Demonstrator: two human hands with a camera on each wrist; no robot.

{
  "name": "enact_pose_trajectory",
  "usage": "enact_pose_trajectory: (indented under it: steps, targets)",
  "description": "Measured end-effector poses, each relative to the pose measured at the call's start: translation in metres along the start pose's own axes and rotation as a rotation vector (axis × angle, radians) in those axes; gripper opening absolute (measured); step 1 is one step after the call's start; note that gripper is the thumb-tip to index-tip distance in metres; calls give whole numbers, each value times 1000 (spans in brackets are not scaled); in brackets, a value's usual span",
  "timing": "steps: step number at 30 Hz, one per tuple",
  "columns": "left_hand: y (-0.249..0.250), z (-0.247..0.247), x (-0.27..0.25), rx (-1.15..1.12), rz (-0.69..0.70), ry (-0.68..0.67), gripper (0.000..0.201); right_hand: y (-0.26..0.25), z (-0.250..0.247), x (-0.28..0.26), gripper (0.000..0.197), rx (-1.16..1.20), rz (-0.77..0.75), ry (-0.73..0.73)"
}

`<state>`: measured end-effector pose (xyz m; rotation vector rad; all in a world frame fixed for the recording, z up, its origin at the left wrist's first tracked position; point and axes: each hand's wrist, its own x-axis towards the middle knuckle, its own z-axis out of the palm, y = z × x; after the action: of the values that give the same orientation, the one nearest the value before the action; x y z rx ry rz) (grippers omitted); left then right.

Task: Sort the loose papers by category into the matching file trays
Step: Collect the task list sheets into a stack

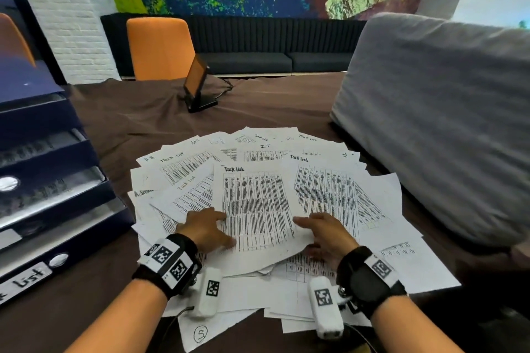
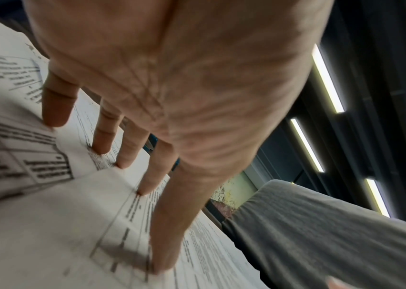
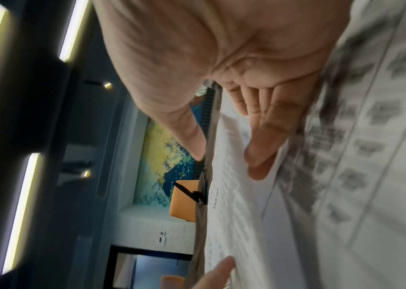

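Several loose printed papers (image 1: 329,189) lie fanned over the brown-clothed table, headed "Task List", "IT", "HR" and "Admin". A "Task List" sheet (image 1: 255,203) lies on top in the middle. My left hand (image 1: 226,228) presses straight fingers (image 2: 103,136) on its left edge and on the sheets beside it. My right hand (image 1: 307,235) holds its right edge, thumb on top and fingers (image 3: 261,136) slipped beneath. The stacked dark blue file trays (image 1: 57,180) stand at the left, and the lowest carries a handwritten "List" label (image 1: 23,281).
A big grey cushion (image 1: 436,123) fills the right side, close to the papers. A small screen on a black stand (image 1: 198,86) sits behind the pile, with an orange chair (image 1: 160,49) and a dark sofa (image 1: 258,60) beyond. Bare brown cloth (image 1: 137,123) lies between the trays and the pile.
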<state>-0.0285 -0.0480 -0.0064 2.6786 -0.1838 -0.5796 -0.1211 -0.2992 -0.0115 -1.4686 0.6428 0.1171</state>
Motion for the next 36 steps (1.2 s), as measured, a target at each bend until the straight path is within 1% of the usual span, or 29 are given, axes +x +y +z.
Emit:
enact_pose_trajectory:
  steps: [1, 3, 5, 7, 8, 9, 11, 13, 15, 17, 18, 23, 25, 27, 29, 33, 34, 36]
  targets:
    - [2, 0, -2, 40, 18, -1, 76, -2, 4, 2, 53, 40, 14, 3]
    - [4, 1, -3, 72, 44, 5, 72, -4, 10, 7, 36, 0, 9, 19]
    - [2, 0, -4, 45, 46, 13, 74, -6, 12, 8, 15, -28, -13, 35]
    - [-2, -2, 0, -39, 26, 27, 79, -7, 7, 14, 3, -35, -67, 117]
    - [-4, -5, 1, -86, 18, 30, 81, -8, 2, 15, 4, -41, -114, 179]
    - [-5, -6, 2, -113, 14, 26, 82, -10, -4, 18, 11, -72, -163, 259]
    - [-5, -8, 4, -138, 14, 7, 80, -14, -19, 17, 24, -204, -236, 441]
    - [0, -9, 4, -177, 37, 9, 75, -16, -37, 19, 26, -379, -211, 597]
    - [6, -9, 2, -230, 81, 18, 68, -16, -48, 22, 21, -500, -120, 619]
    - [11, -8, -1, -259, 120, 9, 64, -14, -51, 25, 20, -606, -26, 567]
    - [12, -7, -2, -259, 128, -5, 64, -12, -51, 28, 23, -629, -4, 545]
    - [13, -5, -6, -208, 151, -48, 63, -10, -50, 27, 28, -617, -42, 517]
    - [14, -5, -8, -194, 158, -43, 62, -9, -51, 27, 39, -636, -11, 535]
    - [14, -4, -8, -200, 155, -39, 61, -8, -53, 28, 56, -681, 29, 557]
    - [13, -4, -7, -209, 151, -42, 61, -10, -53, 26, 72, -688, 33, 566]
    - [15, -2, -7, -203, 169, -49, 60, -12, -54, 28, 119, -665, 27, 540]
    - [16, -1, -7, -192, 175, -48, 60, -11, -54, 28, 126, -689, 20, 541]
    - [16, 0, -7, -175, 175, -37, 58, -10, -55, 29, 128, -750, 14, 532]
